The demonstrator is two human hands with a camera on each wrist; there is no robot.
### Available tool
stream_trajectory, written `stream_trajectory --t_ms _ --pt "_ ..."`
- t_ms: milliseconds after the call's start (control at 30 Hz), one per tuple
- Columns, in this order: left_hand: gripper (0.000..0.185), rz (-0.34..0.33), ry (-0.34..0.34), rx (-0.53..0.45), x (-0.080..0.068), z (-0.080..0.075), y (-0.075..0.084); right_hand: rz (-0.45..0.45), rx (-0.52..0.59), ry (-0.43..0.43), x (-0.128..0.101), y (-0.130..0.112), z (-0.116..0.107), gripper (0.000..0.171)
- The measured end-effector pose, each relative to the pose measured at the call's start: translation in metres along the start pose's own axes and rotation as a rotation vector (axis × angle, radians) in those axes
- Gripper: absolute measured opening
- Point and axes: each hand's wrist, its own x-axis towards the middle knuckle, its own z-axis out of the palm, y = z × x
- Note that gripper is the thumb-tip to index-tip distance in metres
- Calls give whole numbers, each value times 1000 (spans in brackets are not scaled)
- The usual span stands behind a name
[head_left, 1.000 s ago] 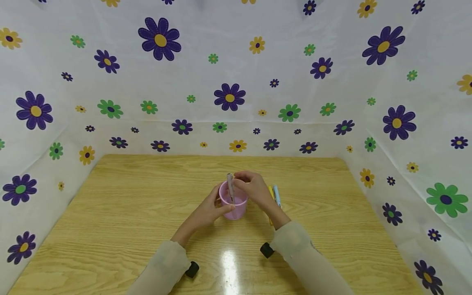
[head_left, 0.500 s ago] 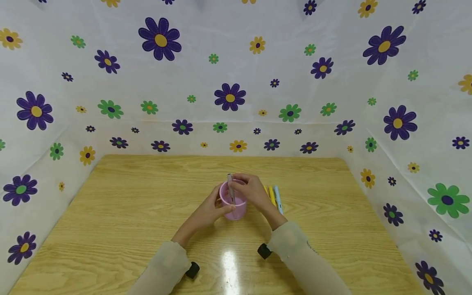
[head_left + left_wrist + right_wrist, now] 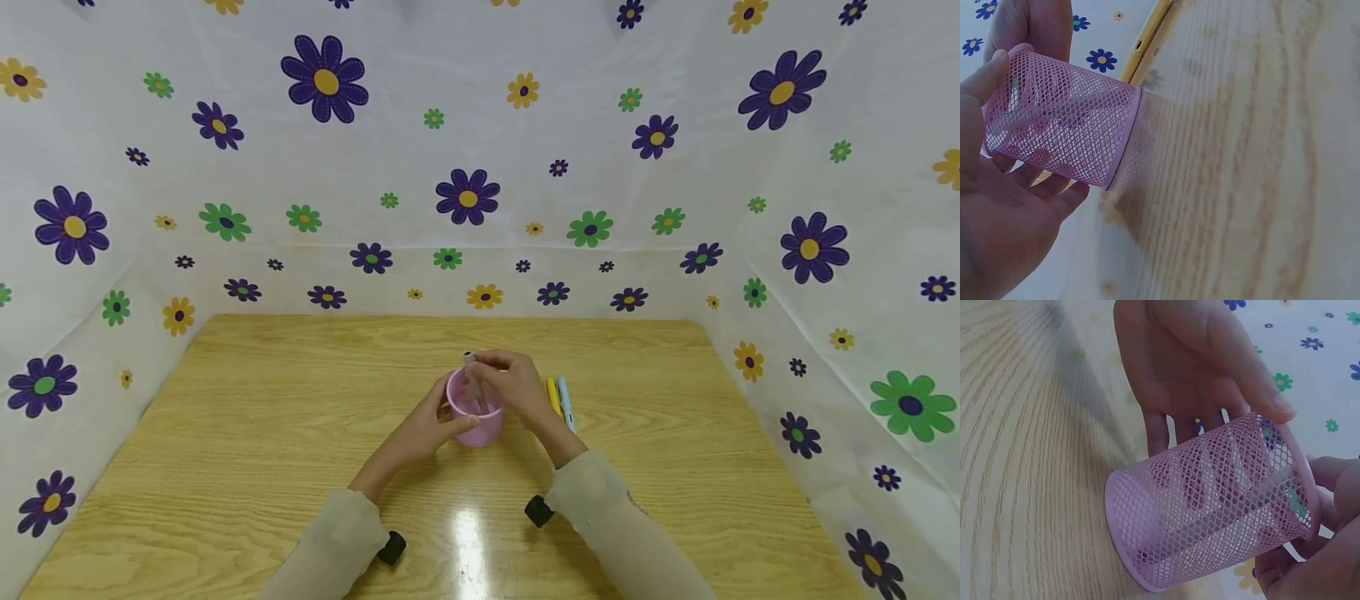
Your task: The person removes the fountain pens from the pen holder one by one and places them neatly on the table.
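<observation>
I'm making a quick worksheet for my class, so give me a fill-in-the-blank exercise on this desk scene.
1. The left hand holds a mesh cup whose colour is ____.
2. The right hand pinches a pen whose lower end is inside the ____.
3. The cup stands on a table made of ____.
4. The white backdrop behind the table is printed with ____.

Missing words: pink; cup; wood; flowers
</observation>
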Motion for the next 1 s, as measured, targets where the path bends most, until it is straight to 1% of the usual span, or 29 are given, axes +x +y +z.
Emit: stream_trajectory --t_ms 167,267,367,600,767,833,1000 --pt "83 -17 -4 2 0 0 1 19 85 19 -3 -5 -4 30" --pt "82 -10 -7 -1 0 -1 1 15 117 30 -4 -10 -7 31" --pt "82 0 -9 -5 1 -1 1 5 143 40 -4 -14 -9 32" --pt "82 -1 -9 -21 1 0 0 23 168 108 -7 -25 -18 37" --pt "83 -8 0 -22 0 0 1 5 216 119 -9 -30 -26 37" --pt "83 -13 4 -20 0 0 1 -4 245 124 -9 -31 -30 36" --pt "85 -16 14 -17 0 1 2 2 369 142 -13 -40 -40 33"
